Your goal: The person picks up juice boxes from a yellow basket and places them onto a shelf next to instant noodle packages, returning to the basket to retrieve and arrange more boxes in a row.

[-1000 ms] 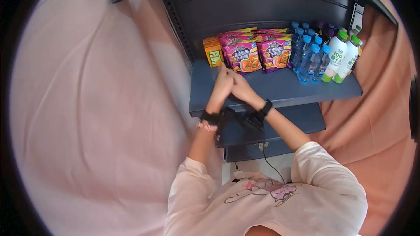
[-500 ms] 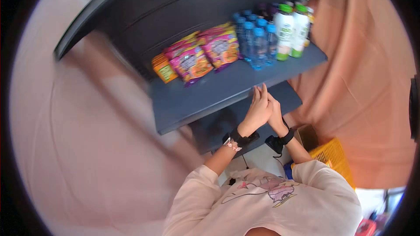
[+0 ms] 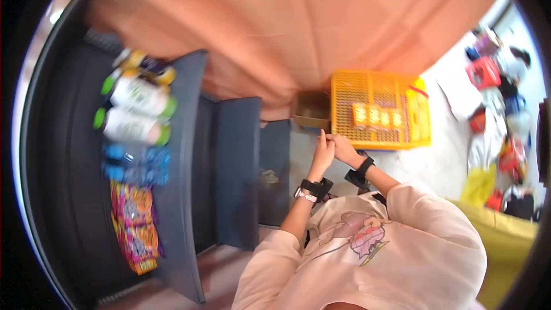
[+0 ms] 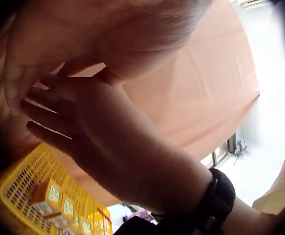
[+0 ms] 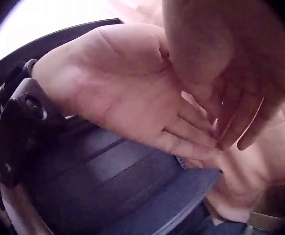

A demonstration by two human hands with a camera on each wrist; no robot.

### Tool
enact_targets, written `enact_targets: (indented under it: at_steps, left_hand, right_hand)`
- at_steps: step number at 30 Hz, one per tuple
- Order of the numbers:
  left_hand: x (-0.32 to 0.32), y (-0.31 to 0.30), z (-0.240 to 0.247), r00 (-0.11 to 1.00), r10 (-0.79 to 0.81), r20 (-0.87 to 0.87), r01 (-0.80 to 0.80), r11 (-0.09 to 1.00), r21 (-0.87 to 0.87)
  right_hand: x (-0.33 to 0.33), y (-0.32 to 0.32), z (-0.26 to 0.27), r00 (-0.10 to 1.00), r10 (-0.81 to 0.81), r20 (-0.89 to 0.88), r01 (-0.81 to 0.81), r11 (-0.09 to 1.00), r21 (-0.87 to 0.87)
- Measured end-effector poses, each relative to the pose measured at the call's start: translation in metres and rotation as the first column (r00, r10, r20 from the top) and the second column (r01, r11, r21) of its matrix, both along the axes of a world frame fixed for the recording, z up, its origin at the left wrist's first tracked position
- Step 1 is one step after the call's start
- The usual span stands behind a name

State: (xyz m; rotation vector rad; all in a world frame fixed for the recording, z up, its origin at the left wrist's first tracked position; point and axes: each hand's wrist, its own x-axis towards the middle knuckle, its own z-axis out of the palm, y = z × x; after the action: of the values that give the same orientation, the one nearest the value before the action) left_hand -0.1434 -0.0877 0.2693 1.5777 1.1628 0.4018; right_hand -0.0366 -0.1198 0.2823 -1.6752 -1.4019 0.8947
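Cartons, small, orange, cardboard (image 3: 376, 116), in a row inside a yellow plastic mesh basket (image 3: 344, 89) on the floor, untouched. Near its edge, left hand (image 3: 322, 152) flat and open, palm against the loosely bent fingers of the right hand (image 3: 343, 148); nothing held in either. Beside the basket, a brown cardboard box (image 3: 311, 110). Well apart, a dark grey metal shelf (image 3: 183, 138) with white green-capped bottles (image 3: 135, 109) and purple snack packs (image 3: 135, 224). Seemingly at the very start: nothing lifted.
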Motion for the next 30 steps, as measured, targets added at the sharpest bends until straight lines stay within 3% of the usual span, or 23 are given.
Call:
enact_targets:
  at_steps: [3, 6, 9, 14, 17, 19, 20, 22, 24, 25, 26, 28, 30]
  left_hand:
    - [0.041, -0.008, -0.03, 0.988, -0.136, -0.076, 0.119, 0.974, -0.194]
    - [0.066, -0.022, -0.119, 0.979, -0.204, -0.026, 0.2, 0.975, -0.096]
    - [0.1, -0.03, -0.076, 0.954, -0.239, -0.181, 0.197, 0.955, -0.222]
    - [0.128, -0.024, -0.125, 0.935, -0.313, -0.164, 0.246, 0.91, -0.333]
    - [0.149, -0.019, -0.148, 0.972, -0.232, -0.045, 0.199, 0.907, -0.37]
    - [0.164, -0.009, -0.156, 0.965, -0.258, -0.049, 0.217, 0.889, -0.404]
    - [0.173, -0.004, -0.158, 0.961, -0.272, -0.041, 0.229, 0.874, -0.428]
    - [0.187, 0.001, -0.169, 0.969, -0.243, -0.047, 0.193, 0.86, -0.472]
    - [0.197, 0.004, -0.194, 0.98, -0.2, -0.005, 0.175, 0.87, -0.461]
    - [0.217, 0.003, -0.144, 0.994, -0.097, -0.053, 0.058, 0.867, -0.494]
    - [0.216, 0.008, -0.159, 0.994, -0.092, -0.055, 0.053, 0.866, -0.498]
    - [0.22, 0.021, -0.172, 0.931, -0.281, -0.234, 0.149, 0.875, -0.46]
    - [0.224, 0.023, -0.167, 0.937, -0.242, -0.251, 0.097, 0.872, -0.48]
  right_hand:
    - [0.039, -0.025, -0.05, 0.996, -0.081, -0.029, 0.08, 0.996, -0.025]
    - [0.061, -0.046, -0.083, 0.986, -0.164, -0.035, 0.162, 0.985, -0.064]
    - [0.087, -0.057, -0.103, 0.988, -0.151, -0.023, 0.139, 0.951, -0.276]
    - [0.122, -0.06, -0.126, 0.976, -0.184, -0.115, 0.142, 0.943, -0.301]
    - [0.14, -0.055, -0.143, 0.963, -0.181, -0.2, 0.113, 0.944, -0.311]
    - [0.149, -0.05, -0.153, 0.926, -0.336, -0.172, 0.287, 0.923, -0.256]
    - [0.155, -0.047, -0.159, 0.921, -0.347, -0.178, 0.295, 0.918, -0.264]
    - [0.166, -0.044, -0.171, 0.899, -0.436, -0.039, 0.409, 0.868, -0.281]
    - [0.176, -0.042, -0.182, 0.912, -0.399, -0.096, 0.351, 0.88, -0.321]
    - [0.176, -0.04, -0.188, 0.903, -0.427, -0.048, 0.386, 0.856, -0.343]
    - [0.178, -0.035, -0.184, 0.892, -0.452, -0.002, 0.421, 0.832, -0.362]
    - [0.185, -0.032, -0.185, 0.885, -0.465, 0.014, 0.424, 0.795, -0.435]
    - [0.191, -0.027, -0.196, 0.792, -0.608, 0.055, 0.577, 0.716, -0.394]
